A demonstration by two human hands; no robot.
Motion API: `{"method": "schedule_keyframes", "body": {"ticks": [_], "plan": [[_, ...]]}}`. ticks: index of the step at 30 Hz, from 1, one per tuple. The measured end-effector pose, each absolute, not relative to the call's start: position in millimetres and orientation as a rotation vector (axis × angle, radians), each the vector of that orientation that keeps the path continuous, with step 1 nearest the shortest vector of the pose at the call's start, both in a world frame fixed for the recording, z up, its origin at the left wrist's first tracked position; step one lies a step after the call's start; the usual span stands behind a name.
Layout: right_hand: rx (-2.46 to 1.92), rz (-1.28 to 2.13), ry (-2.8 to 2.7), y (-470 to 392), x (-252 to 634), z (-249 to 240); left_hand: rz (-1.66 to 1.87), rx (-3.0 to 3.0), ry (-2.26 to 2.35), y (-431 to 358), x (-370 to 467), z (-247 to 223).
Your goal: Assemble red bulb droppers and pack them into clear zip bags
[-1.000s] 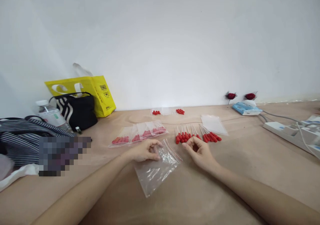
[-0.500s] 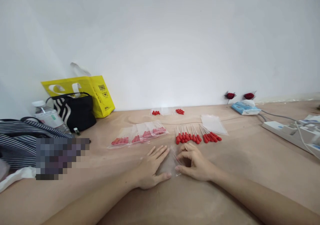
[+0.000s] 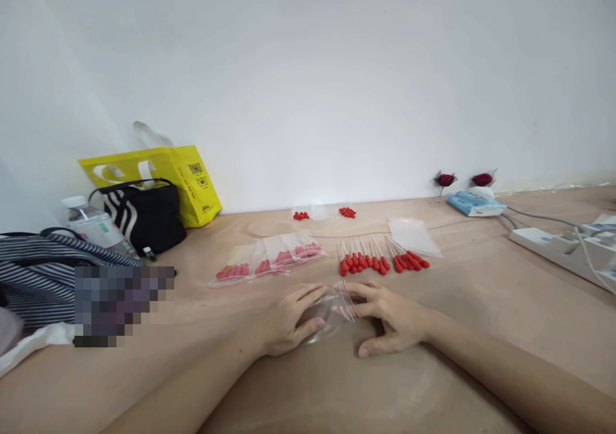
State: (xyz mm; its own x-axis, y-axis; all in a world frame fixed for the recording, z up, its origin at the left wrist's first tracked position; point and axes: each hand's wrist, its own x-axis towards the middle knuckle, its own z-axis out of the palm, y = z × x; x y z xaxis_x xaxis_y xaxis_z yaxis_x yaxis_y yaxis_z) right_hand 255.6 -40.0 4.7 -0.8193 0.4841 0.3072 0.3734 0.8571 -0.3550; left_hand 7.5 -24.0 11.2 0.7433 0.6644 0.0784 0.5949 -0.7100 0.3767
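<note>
Between my hands is a clear plastic zip bag with a red line along its mouth, lifted a little off the table. My left hand grips its left part between thumb and fingers. The fingers of my right hand are spread at the bag's mouth, and some seem to be inside it; the thumb is held apart below. Just beyond lie rows of red-tipped sticks, with a separate bunch of the same sticks to their right.
Filled bags overlap at the left, and two small filled bags lie by the wall. A stack of clear bags, a tissue pack and a power strip are right. A yellow bag and black bag stand left.
The bag has risen from lying flat and turned its mouth rightward. My left hand has curled from flat around it; my right hand has moved slightly right, its fingers spreading at the mouth.
</note>
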Motion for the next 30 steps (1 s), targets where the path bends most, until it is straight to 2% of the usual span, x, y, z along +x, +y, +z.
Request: {"method": "schedule_keyframes", "body": {"ticks": [11,13,16,19,26,30], "plan": [[-0.663,0.695,-2.418,-33,262,5,0.175,2.585,0.991,-28,7,19],[-0.924,0.525,-2.264,-23,265,2,0.178,2.584,0.998,-27,9,18],[-1.389,0.054,-1.975,-5,268,-4,0.181,2.595,0.975,-25,10,17],[-1.636,-0.213,-1.873,6,267,-9,0.168,2.596,0.965,-23,10,18],[-1.717,-0.245,-1.900,6,259,-15,0.173,2.582,0.974,-23,11,19],[-1.669,-0.059,-1.633,6,270,-10,0.212,2.566,0.974,-20,9,15]]}}
